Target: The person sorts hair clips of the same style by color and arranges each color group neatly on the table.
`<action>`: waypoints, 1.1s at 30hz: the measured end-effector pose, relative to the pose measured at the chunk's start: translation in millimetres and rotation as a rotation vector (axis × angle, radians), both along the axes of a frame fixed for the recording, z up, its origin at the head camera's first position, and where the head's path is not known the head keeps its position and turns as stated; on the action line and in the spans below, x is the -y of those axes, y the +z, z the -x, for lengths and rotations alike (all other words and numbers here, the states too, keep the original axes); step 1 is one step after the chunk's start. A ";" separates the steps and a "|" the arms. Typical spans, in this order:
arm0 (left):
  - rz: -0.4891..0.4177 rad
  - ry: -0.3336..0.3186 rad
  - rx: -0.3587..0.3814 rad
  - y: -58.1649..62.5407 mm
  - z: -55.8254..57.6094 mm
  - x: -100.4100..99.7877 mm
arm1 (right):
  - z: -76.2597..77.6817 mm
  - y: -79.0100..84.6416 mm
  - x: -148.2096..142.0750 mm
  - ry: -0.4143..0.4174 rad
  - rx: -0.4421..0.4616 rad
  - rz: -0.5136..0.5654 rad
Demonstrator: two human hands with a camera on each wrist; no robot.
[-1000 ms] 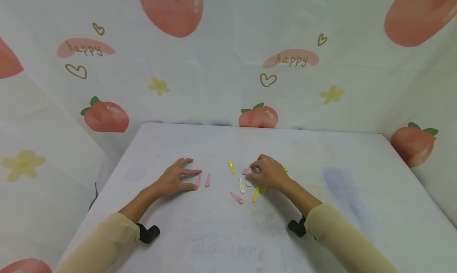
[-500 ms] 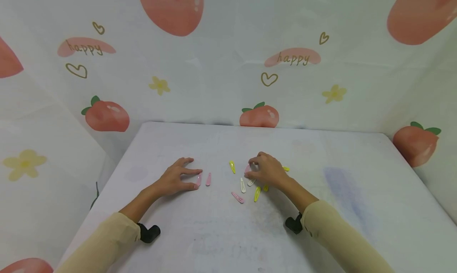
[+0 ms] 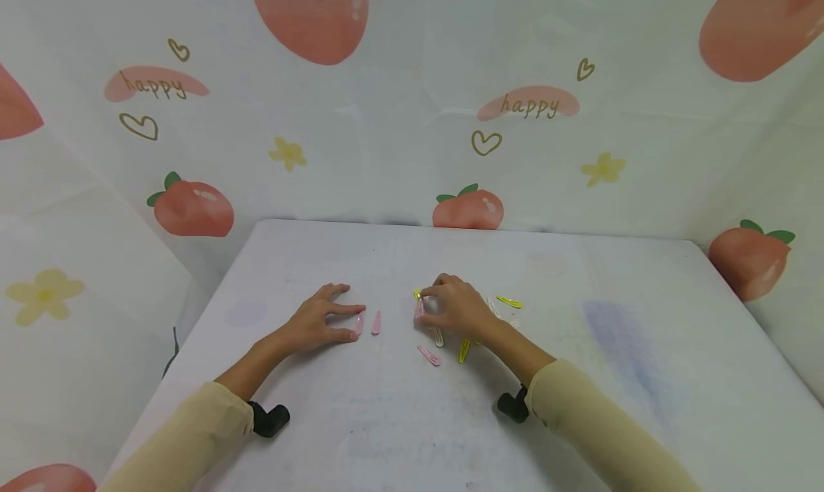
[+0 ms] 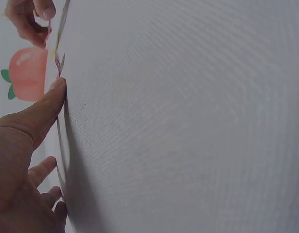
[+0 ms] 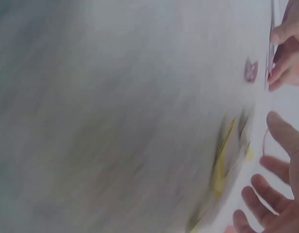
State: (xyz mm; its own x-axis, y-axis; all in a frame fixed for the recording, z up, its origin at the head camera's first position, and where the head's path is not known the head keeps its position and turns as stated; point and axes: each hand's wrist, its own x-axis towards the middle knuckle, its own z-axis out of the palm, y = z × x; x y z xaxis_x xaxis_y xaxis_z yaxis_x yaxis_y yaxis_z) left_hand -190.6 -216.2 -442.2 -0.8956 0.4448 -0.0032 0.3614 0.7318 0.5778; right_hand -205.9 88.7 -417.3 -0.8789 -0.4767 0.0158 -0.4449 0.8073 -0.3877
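In the head view my right hand (image 3: pixel 458 307) pinches a pink snap hair clip (image 3: pixel 419 311) between thumb and index finger, above the middle of the table. That clip shows as a thin curved edge between thumb and finger in the right wrist view. My left hand (image 3: pixel 320 319) rests to the left, its fairly straight thumb and index finger touching the ends of a pink clip (image 3: pixel 359 323). Just right of it lies a second pink clip (image 3: pixel 376 322). Another pink clip (image 3: pixel 428 355) lies nearer the front. A white clip (image 3: pixel 439 337) is partly hidden under the right hand.
Around the right hand lie a yellow clip (image 3: pixel 464 350), a yellow clip (image 3: pixel 509 302) farther right, and a white clip (image 3: pixel 493 307). One more yellow clip (image 3: pixel 417 293) is mostly hidden behind the right fingers. A printed peach curtain (image 3: pixel 386 120) stands behind the white table (image 3: pixel 579 420).
My right hand has picked up a pink clip and carried it left toward the left hand, uncovering the white and yellow clips at right. My left hand stays put.
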 end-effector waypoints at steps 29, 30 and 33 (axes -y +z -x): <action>0.032 -0.004 -0.002 1.2 -0.2 -0.2 | -7.6 -8.7 40.6 0.141 -0.021 0.016; 0.033 -0.003 0.001 1.3 -0.3 -0.3 | -7.7 -7.6 40.1 0.144 -0.018 0.016; 0.039 0.001 0.003 1.3 -0.5 -0.4 | -7.8 -3.4 36.0 0.159 -0.011 0.017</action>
